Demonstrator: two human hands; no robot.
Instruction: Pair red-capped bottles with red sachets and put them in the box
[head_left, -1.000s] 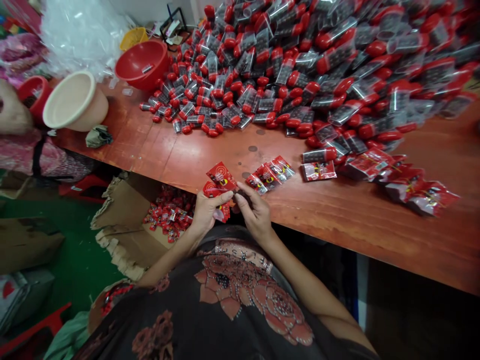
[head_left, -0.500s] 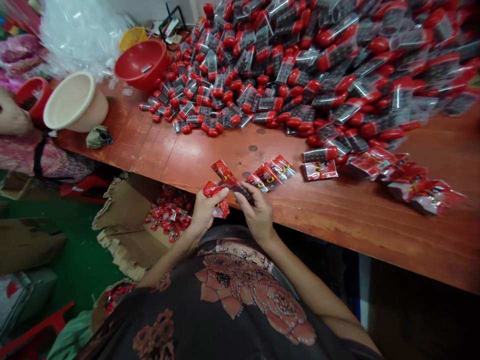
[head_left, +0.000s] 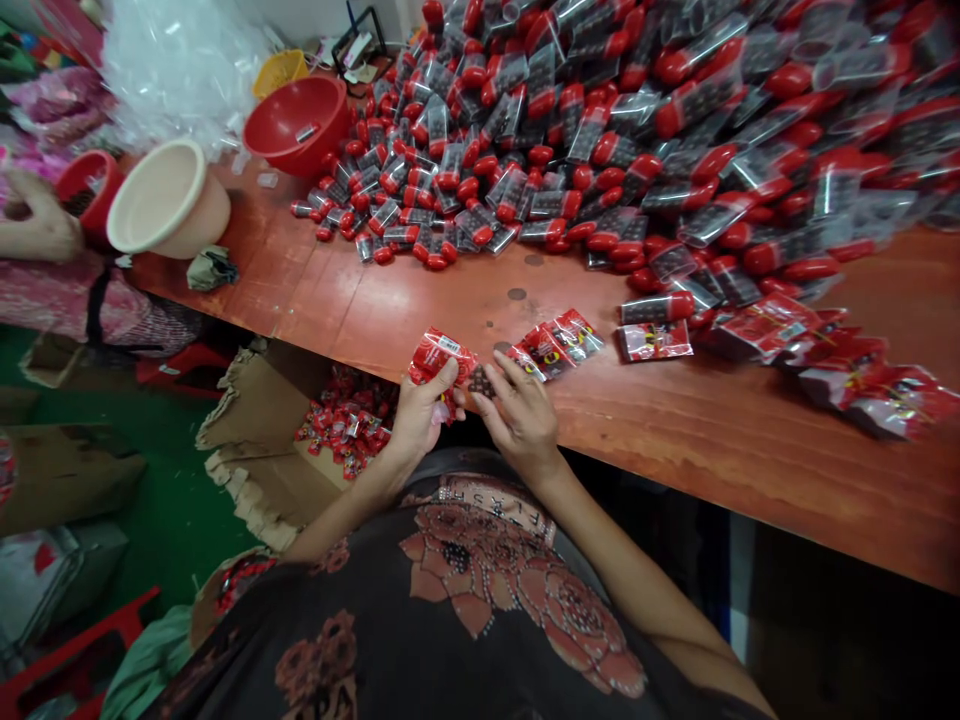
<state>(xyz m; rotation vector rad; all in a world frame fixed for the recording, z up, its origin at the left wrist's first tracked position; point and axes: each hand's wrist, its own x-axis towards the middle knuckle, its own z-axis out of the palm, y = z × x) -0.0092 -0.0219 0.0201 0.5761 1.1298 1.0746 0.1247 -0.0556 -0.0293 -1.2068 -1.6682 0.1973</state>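
At the table's front edge, my left hand [head_left: 420, 412] is closed on a red printed packet [head_left: 441, 352] with a white label near its top. Close beside it, my right hand [head_left: 523, 415] has its thumb and fingers around a dark dotted tube [head_left: 481, 382]. The tube's near end touches or nearly touches the packet; my fingers hide the exact contact. Just past my right hand, a few overlapping red and black packets [head_left: 556, 345] lie on the table. One more flat packet [head_left: 655, 341] lies to their right.
A big heap of clear tubes with red caps [head_left: 495, 190] covers the table's back. Filled red packets [head_left: 885, 385] pile at right. Bowls, red [head_left: 296, 130] and cream [head_left: 169, 205], stand left. Below, a torn carton [head_left: 259, 440] holds small packets. Another person's hand [head_left: 41, 220] shows far left.
The packet in my left hand has turned from a narrow upright strip to its broad, labelled face. My right hand's fingers have straightened somewhat around the tube. The whole view has shifted slightly.
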